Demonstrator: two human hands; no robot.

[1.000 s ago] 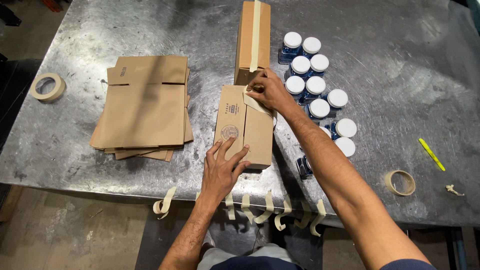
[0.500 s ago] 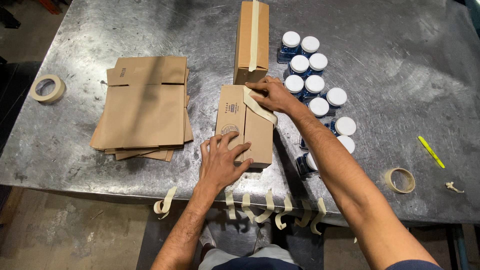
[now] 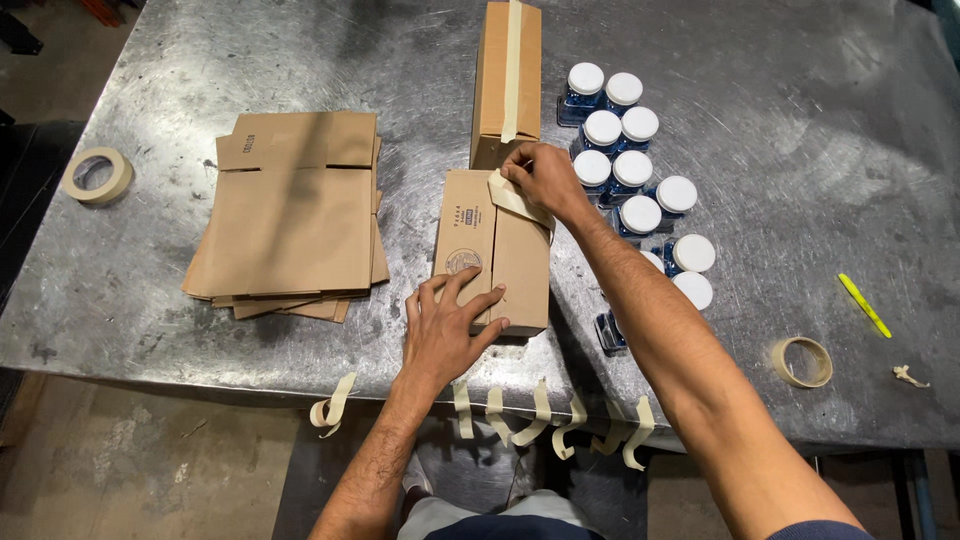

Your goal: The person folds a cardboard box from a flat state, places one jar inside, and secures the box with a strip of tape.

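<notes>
scratched metal table (image 3: 800, 150) fills the frame. at centre a small cardboard box (image 3: 520, 262) lies with its long axis up the frame, pinned flat under the spread left hand (image 3: 448, 330). at its upper end a tape strip (image 3: 515, 200) is pinched by the right hand (image 3: 545, 178) fingers.

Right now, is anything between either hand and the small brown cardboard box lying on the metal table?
Nothing visible. The left hand lies flat on the small brown cardboard box at its near end. The right hand pinches a strip of beige masking tape at the far end, which lies between its fingers and the box.
</notes>
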